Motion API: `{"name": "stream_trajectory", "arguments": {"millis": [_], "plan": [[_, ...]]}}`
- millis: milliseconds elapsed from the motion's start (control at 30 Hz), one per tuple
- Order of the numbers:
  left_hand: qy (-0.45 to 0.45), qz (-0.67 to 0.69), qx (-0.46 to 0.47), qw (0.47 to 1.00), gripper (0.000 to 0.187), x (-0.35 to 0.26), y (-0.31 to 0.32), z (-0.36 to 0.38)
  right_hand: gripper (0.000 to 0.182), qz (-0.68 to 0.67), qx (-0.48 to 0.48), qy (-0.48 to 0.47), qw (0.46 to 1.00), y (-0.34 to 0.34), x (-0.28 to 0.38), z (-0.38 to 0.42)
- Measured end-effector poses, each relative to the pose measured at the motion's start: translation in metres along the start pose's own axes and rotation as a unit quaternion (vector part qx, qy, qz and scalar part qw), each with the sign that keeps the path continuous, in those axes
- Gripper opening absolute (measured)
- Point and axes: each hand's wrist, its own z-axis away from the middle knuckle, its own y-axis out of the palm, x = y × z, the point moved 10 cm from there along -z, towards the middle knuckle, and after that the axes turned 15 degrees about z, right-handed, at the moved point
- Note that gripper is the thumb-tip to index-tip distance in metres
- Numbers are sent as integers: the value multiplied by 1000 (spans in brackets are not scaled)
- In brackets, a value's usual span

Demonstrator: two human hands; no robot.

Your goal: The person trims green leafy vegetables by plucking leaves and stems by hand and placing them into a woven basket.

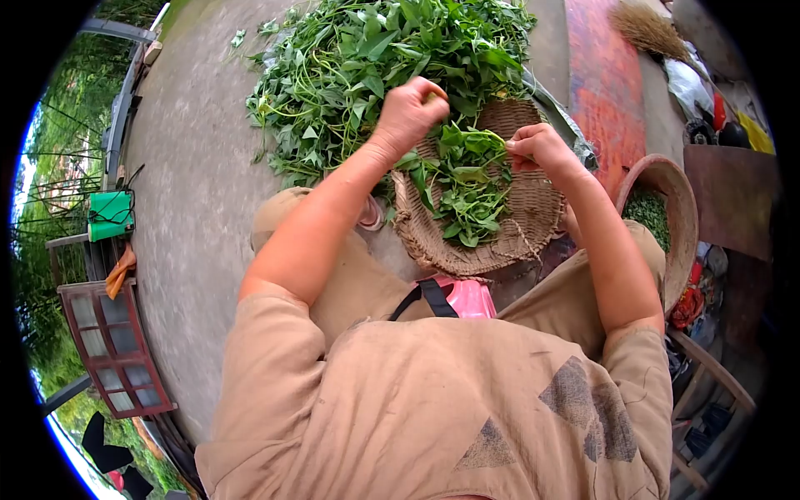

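Observation:
A large heap of leafy green stems [333, 83] lies on the ground ahead of me. In front of it, a round woven basket [425, 242] holds a smaller bunch of picked greens [471, 187]. My left hand [410, 110] is closed above the heap's near edge, over the basket's far left side; what it pinches, if anything, is too small to make out. Over the basket's right side, my right hand [537, 150] pinches the end of a green stem that reaches toward the bunch.
On the right stand a large clay-coloured bowl [679, 217] with chopped greens and a straw broom [650, 32]. A red-framed window [117, 350] and a green container [110, 215] are at the left. Pink plastic [468, 297] shows between my legs.

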Motion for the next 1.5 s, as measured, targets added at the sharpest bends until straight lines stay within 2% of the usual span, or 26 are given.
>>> {"name": "stream_trajectory", "arguments": {"millis": [33, 100, 167, 300, 500, 533, 667, 800, 833, 900, 933, 1033, 1067, 1100, 1133, 1167, 1200, 1233, 1267, 1300, 1367, 1467, 1500], "plan": [[10, -96, 24, 995, 12, -6, 12, 6, 17, -14, 8, -3, 1000, 3, 3, 0], [-16, -159, 63, 985, 12, -3, 31, 16, 18, -40, 24, -7, 999, 10, 7, 0], [101, -184, 84, 974, 13, -8, 47, 21, 18, -64, 28, -4, 998, 16, 10, 0], [124, -201, 72, 969, 14, -7, 51, 23, 18, -71, 33, -7, 997, 24, 19, 0], [118, -264, 83, 954, 18, -1, 47, 17, 17, -36, 8, -74, 997, 28, 34, -2], [104, -232, 60, 965, 20, -5, 42, 17, 17, -53, 6, -89, 995, 30, 36, -3], [-40, -9, -31, 999, 18, 8, 17, 15, 15, -59, -4, -120, 991, 27, 49, -4], [-81, 24, -45, 995, 17, 16, 14, 14, 15, -74, -18, -132, 988, 26, 52, -7], [10, -70, -37, 997, 17, -1, 15, 11, 14, -83, -22, -138, 987, 27, 54, -5], [189, -255, -22, 948, 18, -31, 25, 14, 14, -88, -23, -146, 985, 27, 58, -5], [186, -248, -26, 950, 20, -30, 22, 14, 14, -83, -21, -147, 985, 27, 59, -6], [-37, -66, -20, 997, 19, 13, 10, 11, 14, -66, -14, -129, 989, 27, 49, -17], [-71, 28, -23, 997, 20, 23, 9, 13, 15, -60, -12, -119, 991, 28, 42, -23], [-114, 151, -42, 981, 19, 25, 6, 17, 15, 102, -76, -107, 986, 20, 38, -26], [-174, 228, -68, 956, 17, 29, -2, 16, 16, 260, -138, -92, 951, 12, 36, -27], [-234, 302, -91, 920, 17, 32, -11, 17, 17, 410, -196, -72, 888, 5, 33, -27], [-260, 383, -54, 885, 14, 19, -13, 18, 21, 395, -120, -69, 908, 16, 12, -41], [-220, 402, -46, 888, 15, 6, -20, 12, 20, 370, -22, -52, 927, 37, -12, -50], [-200, 387, -39, 899, 16, 4, -27, 10, 19, 390, 44, -27, 920, 58, -29, -51], [-180, 372, -33, 910, 17, 3, -34, 7, 29, 494, 43, -50, 867, 71, -23, -36], [-141, 297, -21, 944, 19, 2, -38, 1, 44, 568, 45, 15, 822, 97, -40, -33], [-126, 250, 1, 960, 20, -1, -38, 5, 46, 429, 61, -17, 901, 147, -54, -66], [-128, 245, 10, 961, 21, -2, -39, 6, 47, 290, 85, -34, 953, 169, -69, -91]]}}
